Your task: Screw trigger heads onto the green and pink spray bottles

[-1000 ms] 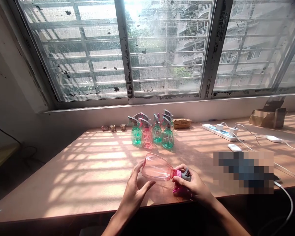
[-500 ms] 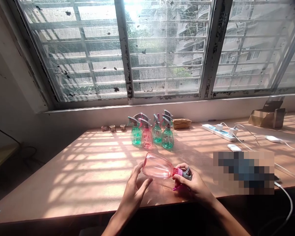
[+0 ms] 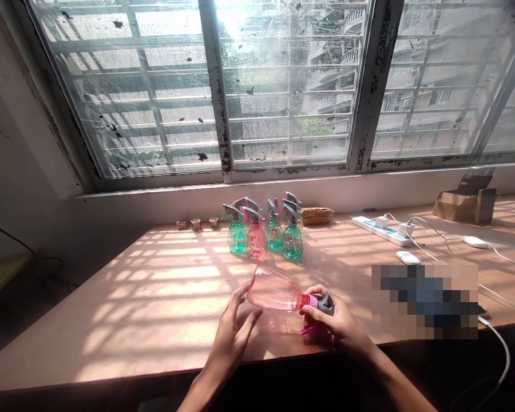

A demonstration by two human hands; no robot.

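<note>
A transparent pink spray bottle (image 3: 274, 290) lies tilted on its side in the air above the table, base to the left and neck to the right. My right hand (image 3: 339, 323) is closed around its neck and grey spray head, with the pink collar showing between the fingers. The pink trigger hangs below that hand. At the base, my left hand (image 3: 232, 329) is open, thumb and fingers spread apart around the bottle's end. Whether its fingertips touch the plastic, I cannot tell.
Behind stand several green spray bottles (image 3: 292, 243) and a pink one (image 3: 256, 243). Small brown blocks (image 3: 196, 225), a brown bundle (image 3: 317, 216), a white power strip (image 3: 381, 230) and a cardboard box (image 3: 466, 204) line the back. A blurred dark item (image 3: 429, 303) lies right. The table's front edge is close.
The bottle and both hands have shifted very slightly left. The grip of my right hand looks the same.
</note>
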